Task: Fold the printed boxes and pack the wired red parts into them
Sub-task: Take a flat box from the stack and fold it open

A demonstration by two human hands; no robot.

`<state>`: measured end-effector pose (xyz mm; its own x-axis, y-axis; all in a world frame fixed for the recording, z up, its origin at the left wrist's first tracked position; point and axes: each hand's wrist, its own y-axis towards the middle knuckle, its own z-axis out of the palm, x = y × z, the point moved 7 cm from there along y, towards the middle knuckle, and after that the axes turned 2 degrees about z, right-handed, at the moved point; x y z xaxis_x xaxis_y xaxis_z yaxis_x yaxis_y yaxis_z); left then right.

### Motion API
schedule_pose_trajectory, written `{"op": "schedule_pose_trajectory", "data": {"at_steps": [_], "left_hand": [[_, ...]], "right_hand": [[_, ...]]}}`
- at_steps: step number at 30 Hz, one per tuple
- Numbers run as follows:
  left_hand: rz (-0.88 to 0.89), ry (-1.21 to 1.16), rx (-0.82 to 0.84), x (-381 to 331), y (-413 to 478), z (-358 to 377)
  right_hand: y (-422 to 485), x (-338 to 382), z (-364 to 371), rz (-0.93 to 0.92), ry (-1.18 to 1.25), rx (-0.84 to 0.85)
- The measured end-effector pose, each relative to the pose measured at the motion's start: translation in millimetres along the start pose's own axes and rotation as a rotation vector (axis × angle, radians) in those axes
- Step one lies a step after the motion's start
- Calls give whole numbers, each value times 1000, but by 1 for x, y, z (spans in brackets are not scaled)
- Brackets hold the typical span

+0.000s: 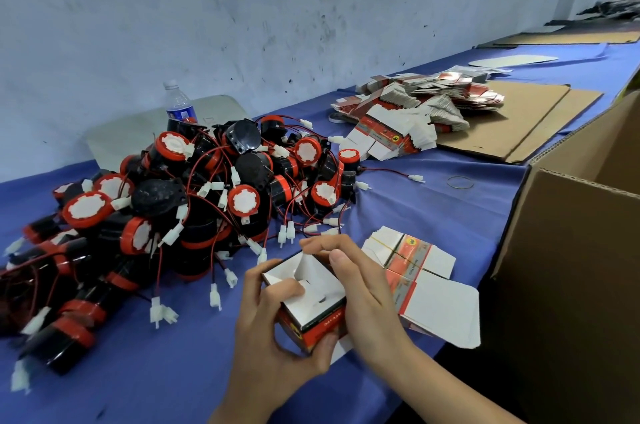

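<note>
Partly hidden box (313,285), perhaps half-folded.

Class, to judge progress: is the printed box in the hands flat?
No: the left hand and right hand hold the printed box opened up, white flaps folding in.

The left hand (273,330) and right hand (360,288) are bare, forearms (450,385) too, nails short and plain.

A heap of wired parts (180,202) blocks the left of the surface (433,215); a tall carton (571,267) walls the right. Between them lies an open strip, holding a rubber band (460,182) and flattened boxes (426,271).
</note>
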<state>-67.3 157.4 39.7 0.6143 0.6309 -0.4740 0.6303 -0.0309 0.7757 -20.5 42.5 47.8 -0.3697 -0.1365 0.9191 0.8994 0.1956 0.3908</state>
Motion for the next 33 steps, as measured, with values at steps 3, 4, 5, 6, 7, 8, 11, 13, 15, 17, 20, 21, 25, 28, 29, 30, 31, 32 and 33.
{"op": "schedule_pose_trajectory", "data": {"at_steps": [3, 4, 5, 6, 7, 8, 11, 13, 15, 17, 20, 21, 25, 28, 29, 30, 31, 32, 33], "left_hand": [[4, 0, 18, 1, 0, 0], [7, 3, 23, 1, 0, 0], [14, 7, 27, 1, 0, 0], [18, 10, 31, 0, 0, 0], [22, 12, 36, 0, 0, 0], [27, 18, 42, 0, 1, 1], [44, 48, 62, -1, 2, 2], [51, 53, 68, -2, 2, 1], [62, 44, 64, -2, 1, 0], [59, 15, 51, -2, 0, 0], [-48, -110, 23, 7, -3, 2], [-93, -144, 25, 10, -5, 3], [-139, -134, 81, 16, -7, 6], [-161, -137, 81, 18, -11, 8], [-201, -186, 47, 20, -11, 8], [-260, -293, -6, 22, -12, 7], [-346, -435, -81, 26, -11, 5], [-458, -570, -181, 34, -12, 4], [-587, -685, -303, 46, -16, 2]], "right_hand": [[-1, 1, -1, -14, -17, 2], [0, 1, -1, -20, -17, 2], [0, 1, -1, -26, -15, 3], [0, 1, -1, -32, -15, 2], [0, 2, -1, -39, -19, 0], [1, 2, -1, -46, -23, -1], [1, 3, -1, -64, -32, 8], [0, 4, -1, -69, -37, 12], [0, 4, -1, -68, -39, 15], [0, 2, -1, -58, -36, 21], [1, 1, 0, -34, -31, 34], [1, 0, 1, -26, -29, 40], [3, -7, 6, 56, 15, 105], [4, -21, 11, 233, 97, 217], [5, -25, 13, 288, 119, 253], [8, -28, 12, 330, 133, 266], [12, -31, 9, 350, 127, 246], [18, -32, 3, 345, 90, 198], [25, -31, -6, 318, 22, 133]]}}
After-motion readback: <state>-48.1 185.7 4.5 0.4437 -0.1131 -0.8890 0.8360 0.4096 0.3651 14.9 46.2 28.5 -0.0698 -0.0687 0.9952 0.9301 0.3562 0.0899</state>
